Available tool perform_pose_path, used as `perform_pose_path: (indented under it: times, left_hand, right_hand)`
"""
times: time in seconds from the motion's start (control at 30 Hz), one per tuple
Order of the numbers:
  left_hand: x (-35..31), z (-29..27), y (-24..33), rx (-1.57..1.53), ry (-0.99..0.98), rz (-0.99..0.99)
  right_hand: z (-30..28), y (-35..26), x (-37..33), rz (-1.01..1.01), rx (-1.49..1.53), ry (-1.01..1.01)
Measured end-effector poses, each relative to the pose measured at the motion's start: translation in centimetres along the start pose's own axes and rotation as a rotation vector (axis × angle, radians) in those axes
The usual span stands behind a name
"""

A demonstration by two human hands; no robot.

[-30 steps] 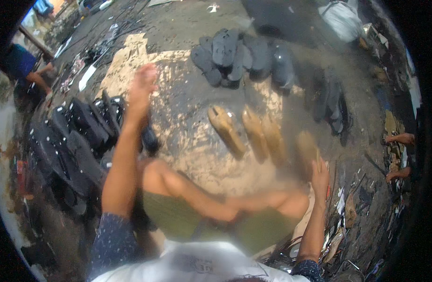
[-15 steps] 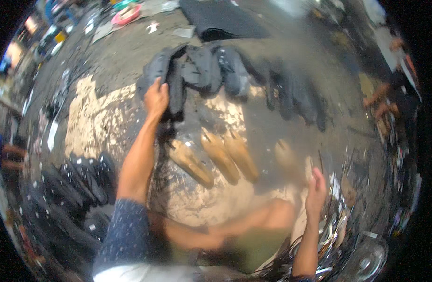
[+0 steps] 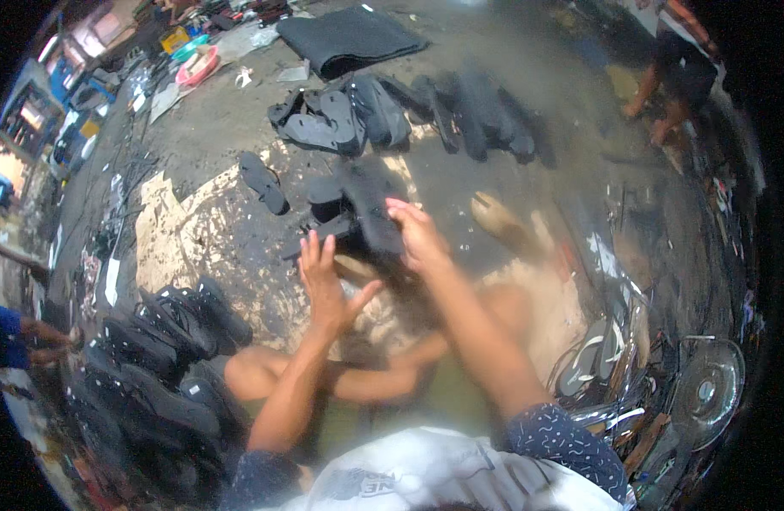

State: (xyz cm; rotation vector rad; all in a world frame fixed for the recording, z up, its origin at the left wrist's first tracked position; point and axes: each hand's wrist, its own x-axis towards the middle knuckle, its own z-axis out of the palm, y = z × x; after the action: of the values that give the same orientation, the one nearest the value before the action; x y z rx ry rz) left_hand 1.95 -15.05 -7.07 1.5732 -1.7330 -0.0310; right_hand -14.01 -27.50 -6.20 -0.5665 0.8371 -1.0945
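My right hand point(image 3: 419, 237) is closed on a black sandal sole point(image 3: 373, 204), thumb and fingers at its right edge. Beside it my left hand point(image 3: 325, 288) has its fingers spread, the tips at the near edge of another dark sole piece point(image 3: 331, 230); I cannot tell whether they touch. These dark pieces lie close together in front of me and are partly blurred. To the right rests a tan foot-shaped form point(image 3: 499, 220). A single black sole point(image 3: 264, 183) lies apart on the left.
Beyond my hands runs a row of black soles point(image 3: 379, 111), with a folded black sheet point(image 3: 349, 41) farther off. Many dark sandals point(image 3: 166, 341) are heaped at near left. A round fan-like object point(image 3: 707, 392) stands at right. Another person's hand point(image 3: 47, 341) shows at left.
My left hand has come back from the far row, and dark soles now lie close in front of me. My right hand has moved from lower right to the middle and grips a sole.
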Motion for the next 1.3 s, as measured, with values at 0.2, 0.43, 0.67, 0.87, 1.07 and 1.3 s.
perform_pose_path:
  times: [0.2,0.43,0.67,0.87,1.07,1.3]
  left_hand:
    - [0.1,-1.6,-4.6,-0.452,0.017,-0.38]
    - [1.5,-8.8,4.3,-0.618,-0.037,-0.231]
    - [-7.2,-10.2,8.2,-0.606,-0.252,-0.451]
    - [-12.7,-10.5,10.0,-0.804,-0.161,-0.51]
    - [-11.4,-10.7,10.8,-0.89,-0.092,-0.768]
    - [-9.6,-8.0,14.1,0.005,-0.501,-0.137]
  right_hand:
    - [1.7,-2.3,-7.8,-0.395,-0.41,-0.068]
    - [0.2,1.5,-18.8,-0.328,-0.555,-0.176]
    - [-0.1,-1.4,-19.6,-0.058,-0.554,-0.429]
    - [-2.7,1.6,-21.9,0.014,-0.534,-0.502]
    - [-0.7,0.6,-23.1,-0.019,-0.811,-0.341]
    - [-3.6,1.0,-17.2,-0.233,-0.729,-0.17]
